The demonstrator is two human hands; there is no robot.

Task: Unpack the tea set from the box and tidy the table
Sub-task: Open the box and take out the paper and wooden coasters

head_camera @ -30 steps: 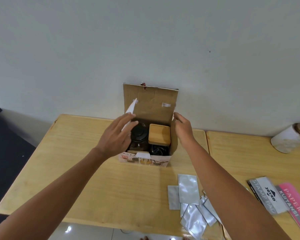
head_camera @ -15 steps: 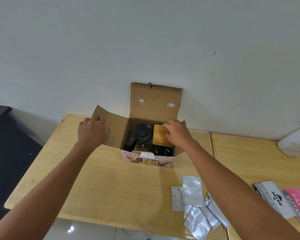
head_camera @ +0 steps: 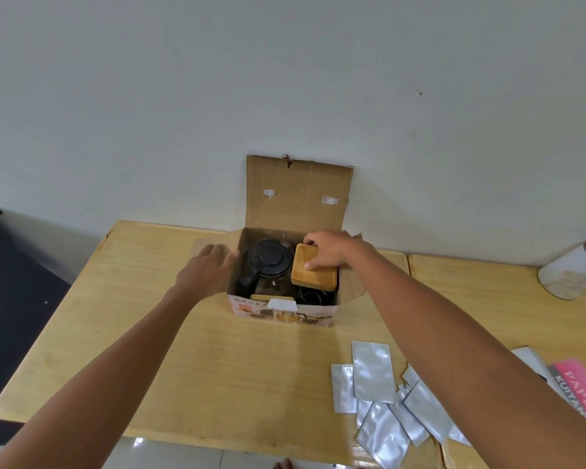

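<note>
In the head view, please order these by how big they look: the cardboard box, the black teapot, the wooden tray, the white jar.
1. cardboard box, with its raised flap
2. white jar, partly cut off by the picture edge, so unsure
3. black teapot and wooden tray: about alike; the right hand covers part of the tray

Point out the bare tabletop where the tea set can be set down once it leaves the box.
Free: the wide stretch of table in front of the box, left of the foil pouches. Also the corner left of the left hand. Crowded: the near right, with pouches and booklets.
</note>
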